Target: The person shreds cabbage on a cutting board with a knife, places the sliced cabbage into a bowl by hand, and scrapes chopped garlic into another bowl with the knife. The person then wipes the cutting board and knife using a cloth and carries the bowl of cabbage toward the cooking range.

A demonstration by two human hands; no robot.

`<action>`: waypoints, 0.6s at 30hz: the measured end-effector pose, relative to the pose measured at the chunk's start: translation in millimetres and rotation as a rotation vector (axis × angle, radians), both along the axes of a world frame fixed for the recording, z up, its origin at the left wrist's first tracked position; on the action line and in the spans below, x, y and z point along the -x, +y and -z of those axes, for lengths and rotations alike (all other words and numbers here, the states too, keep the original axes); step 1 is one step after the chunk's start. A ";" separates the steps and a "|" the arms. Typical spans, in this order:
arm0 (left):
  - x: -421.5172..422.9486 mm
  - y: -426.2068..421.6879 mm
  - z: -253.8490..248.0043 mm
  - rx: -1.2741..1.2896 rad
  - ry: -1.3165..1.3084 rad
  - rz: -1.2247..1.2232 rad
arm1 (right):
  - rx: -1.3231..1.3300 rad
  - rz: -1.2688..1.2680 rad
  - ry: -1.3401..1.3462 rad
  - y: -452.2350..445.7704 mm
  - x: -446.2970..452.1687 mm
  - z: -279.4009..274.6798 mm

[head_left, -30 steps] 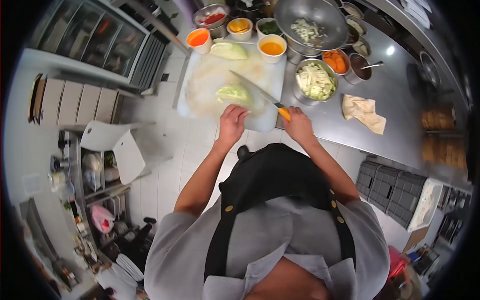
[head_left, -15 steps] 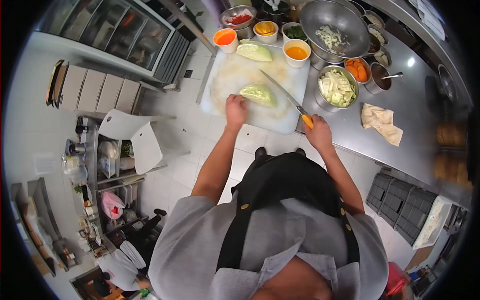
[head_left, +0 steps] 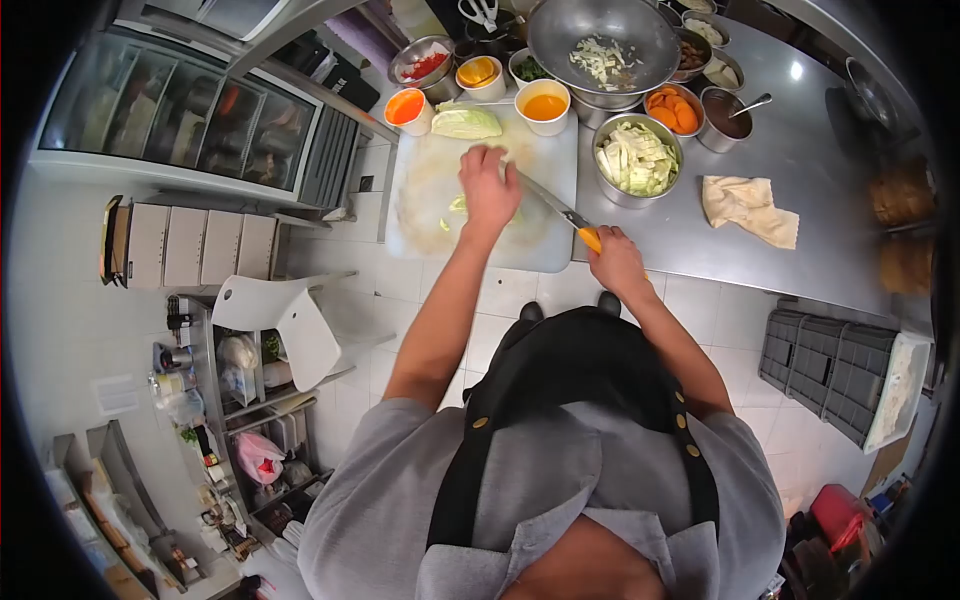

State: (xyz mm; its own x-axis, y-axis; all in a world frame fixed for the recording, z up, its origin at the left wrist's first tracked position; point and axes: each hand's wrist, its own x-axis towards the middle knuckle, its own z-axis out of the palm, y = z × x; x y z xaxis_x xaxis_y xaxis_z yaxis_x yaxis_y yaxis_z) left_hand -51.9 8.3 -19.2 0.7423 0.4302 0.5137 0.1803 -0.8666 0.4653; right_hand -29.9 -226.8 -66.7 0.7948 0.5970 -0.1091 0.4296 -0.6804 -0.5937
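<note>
Gripping the yellow-orange handle of the knife (head_left: 566, 211) in the right hand (head_left: 618, 260), fingers closed around it, at the near edge of the bench (head_left: 790, 150), just right of the cutting board (head_left: 420, 180). Pointing the blade toward the far left, slanting over the right part of the board and ending just beside the left hand (head_left: 490, 188). Placing the left hand over the middle of the board, back upward, fingers drawn together in a narrow shape. Hiding the palm side from view, making it impossible to tell whether anything is in the grasp. Showing small cabbage pieces (head_left: 458, 203) on the board, just left of the left hand, partly covered by it.

Supporting a cabbage wedge (head_left: 467, 123) at the far side of the board, left of centre, beyond the left hand. Positioning a white cup of orange liquid (head_left: 543, 127) at the far right corner of the board and a white cup of red-orange contents (head_left: 411, 126) at the far left corner.

Carrying a metal pot (head_left: 632, 200) on the bench, right of the board and beyond the right hand, filled to about the rim with cut cabbage (head_left: 637, 155). Locating a large metal bowl (head_left: 650, 35) on the far side of the pot, containing pale chopped bits (head_left: 600, 62). Grouping round orange slices (head_left: 672, 110) in a small bowl just beyond the pot, next to a metal container (head_left: 720, 141) with a spoon (head_left: 755, 103) leaning out to the right. Displaying a crumpled beige cloth (head_left: 750, 212) flat on the bench, right of the pot.
</note>
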 end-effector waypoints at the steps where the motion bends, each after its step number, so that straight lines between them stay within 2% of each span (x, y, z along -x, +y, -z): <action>1: 20.0 10.4 16.3 -0.033 0.035 0.039 | -0.010 -0.002 -0.001 -1.9 0.1 -0.1; 3: 56.7 25.1 45.3 -0.094 0.103 0.108 | -0.014 -0.019 0.035 -5.0 0.8 -0.5; 6: 87.3 22.8 55.2 -0.001 -0.044 -0.015 | -0.008 -0.093 0.083 -5.2 2.7 -4.6; 9: 102.8 15.4 64.6 -0.003 -0.070 -0.062 | 0.008 -0.210 0.102 1.5 3.7 -10.7; 12: 95.8 6.6 46.1 -0.060 -0.095 -0.104 | 0.014 -0.296 0.105 8.6 5.8 -7.8; 15: 90.0 12.8 45.0 -0.042 -0.063 0.044 | 0.020 -0.333 0.095 9.3 1.2 -8.1; 18: 91.9 18.6 53.4 -0.034 -0.028 0.023 | 0.091 -0.266 0.166 3.1 -0.2 -29.3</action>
